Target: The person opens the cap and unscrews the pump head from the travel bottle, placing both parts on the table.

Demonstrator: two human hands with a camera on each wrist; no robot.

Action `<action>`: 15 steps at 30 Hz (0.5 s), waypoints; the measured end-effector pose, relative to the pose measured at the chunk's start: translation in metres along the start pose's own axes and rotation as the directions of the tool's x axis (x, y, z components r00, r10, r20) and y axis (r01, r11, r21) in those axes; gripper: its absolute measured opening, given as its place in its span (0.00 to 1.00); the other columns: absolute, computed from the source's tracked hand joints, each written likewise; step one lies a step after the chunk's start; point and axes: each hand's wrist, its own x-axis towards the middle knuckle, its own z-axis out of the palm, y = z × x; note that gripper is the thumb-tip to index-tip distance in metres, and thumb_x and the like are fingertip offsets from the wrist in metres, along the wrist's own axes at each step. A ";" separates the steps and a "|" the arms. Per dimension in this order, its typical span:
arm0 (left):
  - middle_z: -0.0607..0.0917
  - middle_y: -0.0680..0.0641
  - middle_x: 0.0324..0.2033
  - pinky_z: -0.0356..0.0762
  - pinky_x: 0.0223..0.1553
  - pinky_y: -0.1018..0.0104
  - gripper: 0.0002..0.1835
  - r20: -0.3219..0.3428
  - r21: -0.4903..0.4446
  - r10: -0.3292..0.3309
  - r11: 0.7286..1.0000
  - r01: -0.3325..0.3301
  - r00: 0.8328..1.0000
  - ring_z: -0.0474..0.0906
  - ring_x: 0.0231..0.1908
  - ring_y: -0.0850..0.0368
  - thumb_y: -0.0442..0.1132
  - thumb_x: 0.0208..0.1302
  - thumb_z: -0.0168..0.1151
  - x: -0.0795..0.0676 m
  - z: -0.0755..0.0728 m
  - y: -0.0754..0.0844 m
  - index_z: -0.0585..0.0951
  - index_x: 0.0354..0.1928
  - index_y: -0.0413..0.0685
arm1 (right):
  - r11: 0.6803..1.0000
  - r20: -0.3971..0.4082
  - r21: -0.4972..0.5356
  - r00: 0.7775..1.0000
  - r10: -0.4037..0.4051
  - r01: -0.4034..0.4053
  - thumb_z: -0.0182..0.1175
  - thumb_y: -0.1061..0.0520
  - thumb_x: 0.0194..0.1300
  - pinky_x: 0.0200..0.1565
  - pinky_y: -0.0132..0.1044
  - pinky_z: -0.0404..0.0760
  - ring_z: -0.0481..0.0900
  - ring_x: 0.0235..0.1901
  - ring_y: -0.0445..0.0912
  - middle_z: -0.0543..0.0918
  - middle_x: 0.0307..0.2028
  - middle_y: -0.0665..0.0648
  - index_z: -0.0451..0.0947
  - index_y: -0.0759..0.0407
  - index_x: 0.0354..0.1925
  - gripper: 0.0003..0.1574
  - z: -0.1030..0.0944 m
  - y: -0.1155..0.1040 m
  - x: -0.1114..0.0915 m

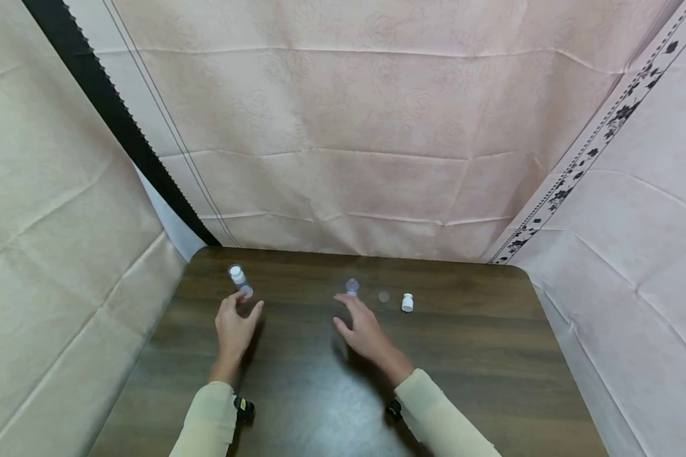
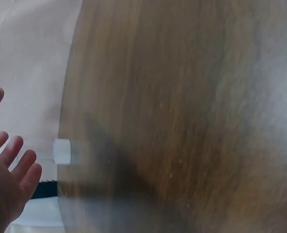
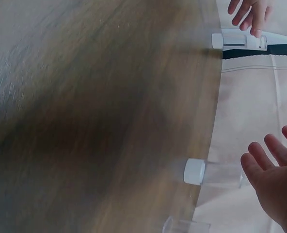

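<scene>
Clear containers (image 1: 351,285) just beyond hands (image 1: 234,327)

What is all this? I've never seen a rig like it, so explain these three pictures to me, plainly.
There is no machine here, just a person's bare left hand and right hand. The head view looks down from the person's head; the other two look out from each wrist, so they seem turned sideways.

On the brown table are a left container and a right container, each clear with a white part. Farther right are a clear piece and a white bottle.

Neither hand grips anything. The left fingertips are right by their container, though I can't tell if they touch.
</scene>
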 end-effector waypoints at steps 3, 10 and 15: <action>0.81 0.34 0.43 0.72 0.53 0.47 0.25 -0.015 0.015 -0.049 0.999 0.050 0.999 0.77 0.47 0.37 0.39 0.57 0.79 0.005 -0.002 -0.007 0.80 0.52 0.33 | 1.000 -0.001 0.001 1.000 -0.002 0.002 0.61 0.54 0.75 0.69 0.53 0.73 0.72 0.70 0.53 0.76 0.68 0.58 0.71 0.58 0.70 0.30 0.005 -0.001 0.001; 0.76 0.35 0.48 0.70 0.54 0.48 0.31 0.005 0.038 -0.182 0.983 0.182 0.983 0.74 0.50 0.38 0.42 0.59 0.78 0.018 -0.006 -0.019 0.73 0.57 0.34 | 0.999 0.021 0.016 0.999 0.044 -0.045 0.60 0.54 0.76 0.69 0.53 0.72 0.72 0.70 0.53 0.76 0.69 0.58 0.70 0.56 0.71 0.29 0.017 -0.004 0.007; 0.75 0.33 0.55 0.71 0.60 0.45 0.36 0.067 0.029 -0.252 0.968 0.251 0.965 0.74 0.55 0.37 0.41 0.60 0.77 0.029 -0.006 -0.028 0.70 0.64 0.33 | 0.992 0.056 0.052 0.992 0.109 -0.112 0.59 0.51 0.77 0.70 0.52 0.71 0.70 0.72 0.52 0.73 0.71 0.56 0.69 0.55 0.72 0.30 0.027 -0.005 0.010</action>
